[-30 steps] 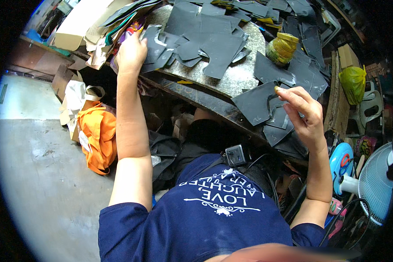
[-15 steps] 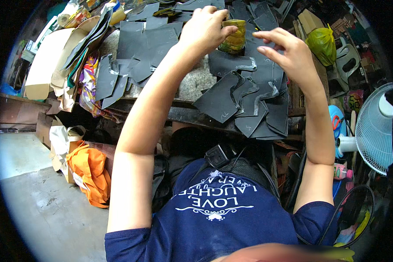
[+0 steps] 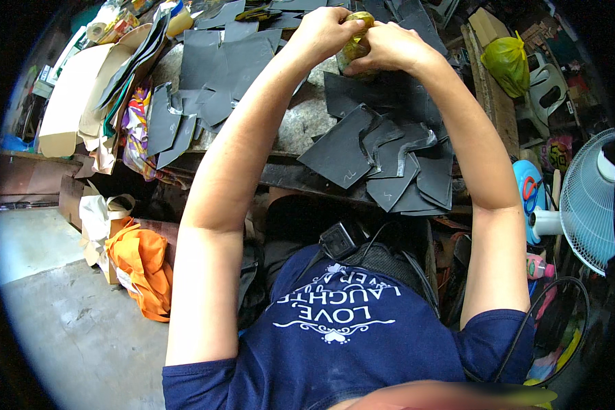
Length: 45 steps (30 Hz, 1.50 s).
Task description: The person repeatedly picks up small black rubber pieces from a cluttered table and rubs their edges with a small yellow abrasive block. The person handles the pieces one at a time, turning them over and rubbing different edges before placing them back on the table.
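At the far side of the work table I have both hands on a yellowish, smeared jar. My left hand grips its upper left side, with the thumb against the top. From the right, my right hand is wrapped round the jar, its thumb low on the front. The far fingers of both hands are partly hidden. Flat dark grey cut pieces lie overlapped just below the jar, several with pale strips along wavy edges. More dark sheets are spread to the left of my left forearm.
Cardboard and stacked sheets stand at the left edge of the table. An orange bag hangs lower left. On the right are a fan, a yellow-green plastic bag and red-handled scissors.
My right hand has moved left and closed round the jar, where it was open and apart before. The jar has shifted a little left and away, and now tilts somewhat.
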### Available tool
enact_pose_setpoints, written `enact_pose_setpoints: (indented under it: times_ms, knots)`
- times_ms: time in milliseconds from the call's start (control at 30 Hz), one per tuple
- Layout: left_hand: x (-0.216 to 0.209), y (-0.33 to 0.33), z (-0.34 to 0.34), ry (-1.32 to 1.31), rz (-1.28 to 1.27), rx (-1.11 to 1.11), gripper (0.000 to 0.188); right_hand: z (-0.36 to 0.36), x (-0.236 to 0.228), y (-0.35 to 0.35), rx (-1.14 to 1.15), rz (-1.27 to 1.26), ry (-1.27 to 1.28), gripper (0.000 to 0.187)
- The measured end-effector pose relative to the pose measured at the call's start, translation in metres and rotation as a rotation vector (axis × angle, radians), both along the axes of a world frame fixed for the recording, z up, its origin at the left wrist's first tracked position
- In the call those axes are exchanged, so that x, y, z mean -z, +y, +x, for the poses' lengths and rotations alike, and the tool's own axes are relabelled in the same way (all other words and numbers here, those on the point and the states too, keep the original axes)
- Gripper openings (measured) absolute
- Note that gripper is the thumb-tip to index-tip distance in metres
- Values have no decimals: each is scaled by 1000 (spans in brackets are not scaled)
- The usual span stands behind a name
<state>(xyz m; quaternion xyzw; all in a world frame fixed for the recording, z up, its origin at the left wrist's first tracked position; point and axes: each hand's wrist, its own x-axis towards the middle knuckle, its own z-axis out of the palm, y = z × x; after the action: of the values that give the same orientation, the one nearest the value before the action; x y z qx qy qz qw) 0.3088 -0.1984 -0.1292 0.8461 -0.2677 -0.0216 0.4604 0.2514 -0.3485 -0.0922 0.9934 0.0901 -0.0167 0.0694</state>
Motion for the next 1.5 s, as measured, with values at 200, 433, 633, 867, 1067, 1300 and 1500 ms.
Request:
enact_pose_setpoints:
  times_ms: [200, 433, 633, 867, 1067, 1300, 1500]
  knots:
    - [-20, 53, -14, -328, -40, -79, 36, -20, -24, -27, -95, 239, -124, 57]
    - [-19, 136, -89, -599, 778, 272, 68, -62, -31, -36, -82, 295, -115, 50]
    - [-8, 151, -109, -661, 766, 277, 56, -81, -31, -24, -241, 461, -199, 38]
    - [-6, 144, -78, -718, 477, 197, 51, -106, -26, 2, -392, 702, -151, 35]
    - [-24, 136, -73, -823, 379, -6, 26, -119, -26, 7, -362, 941, -86, 40]
    - [-44, 117, -110, -304, -106, -55, 24, -116, -15, 12, -405, 1277, -216, 33]
    - [-35, 111, -128, 406, -266, 78, 39, -119, -8, 6, -415, 1287, -85, 32]
